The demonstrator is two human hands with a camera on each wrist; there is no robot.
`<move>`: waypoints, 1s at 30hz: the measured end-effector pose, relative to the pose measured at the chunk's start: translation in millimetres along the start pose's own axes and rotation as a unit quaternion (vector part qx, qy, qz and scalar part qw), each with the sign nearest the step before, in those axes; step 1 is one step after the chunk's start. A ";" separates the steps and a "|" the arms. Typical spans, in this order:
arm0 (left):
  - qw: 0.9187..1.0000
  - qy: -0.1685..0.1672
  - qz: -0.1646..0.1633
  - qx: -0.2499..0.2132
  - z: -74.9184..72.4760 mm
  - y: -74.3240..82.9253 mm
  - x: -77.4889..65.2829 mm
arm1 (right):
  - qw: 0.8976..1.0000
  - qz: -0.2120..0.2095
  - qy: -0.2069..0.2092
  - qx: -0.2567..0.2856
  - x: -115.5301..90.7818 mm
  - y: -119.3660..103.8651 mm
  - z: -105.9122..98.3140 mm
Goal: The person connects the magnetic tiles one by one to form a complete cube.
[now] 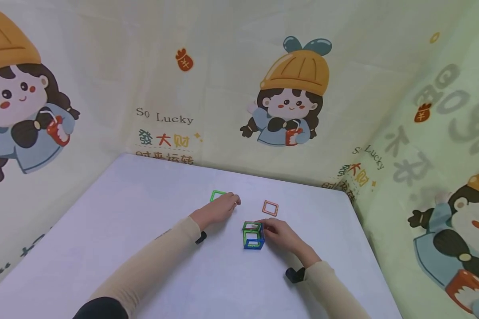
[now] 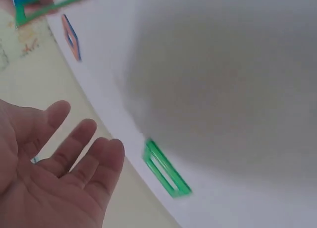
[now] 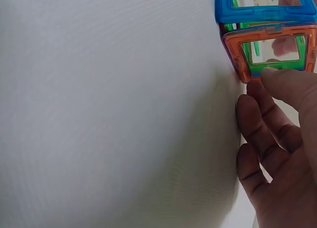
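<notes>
A small box-like structure of magnetic tiles (image 1: 253, 247) with green and blue frames stands on the table. My right hand (image 1: 281, 234) grips its right side. In the right wrist view, the thumb lies on the lower edge of an orange tile (image 3: 272, 32), beneath a blue tile (image 3: 270, 14); the index fingertip is close under that edge. My left hand (image 1: 220, 208) holds nothing and hovers near a loose green square tile (image 1: 213, 195), partly covering it in the head view. Its fingers are relaxed and apart in the left wrist view, beside that green tile (image 2: 171, 167).
A loose orange square tile (image 1: 264, 207) lies behind the structure, to the right of my left hand. The white tabletop (image 1: 175, 274) meets a printed cloth backdrop (image 1: 223, 110) at its back, and more cloth hangs at both sides.
</notes>
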State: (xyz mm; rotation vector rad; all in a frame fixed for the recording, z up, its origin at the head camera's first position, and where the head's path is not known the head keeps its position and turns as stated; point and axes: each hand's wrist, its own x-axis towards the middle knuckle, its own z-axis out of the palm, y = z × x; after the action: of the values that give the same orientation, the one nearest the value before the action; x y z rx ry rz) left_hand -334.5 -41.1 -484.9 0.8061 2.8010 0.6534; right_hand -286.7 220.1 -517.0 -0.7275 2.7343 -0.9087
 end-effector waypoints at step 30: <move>0.994 -0.050 -0.101 0.004 11.3 32.0 -4.7 | 0.999 0.031 -0.018 0.004 -1.6 0.3 -1.8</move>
State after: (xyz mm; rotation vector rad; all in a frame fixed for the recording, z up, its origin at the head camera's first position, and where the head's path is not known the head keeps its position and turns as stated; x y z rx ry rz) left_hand -312.6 -15.1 -480.5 0.5292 2.7477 0.5520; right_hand -286.0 222.0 -515.8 -0.6483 2.7039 -0.8839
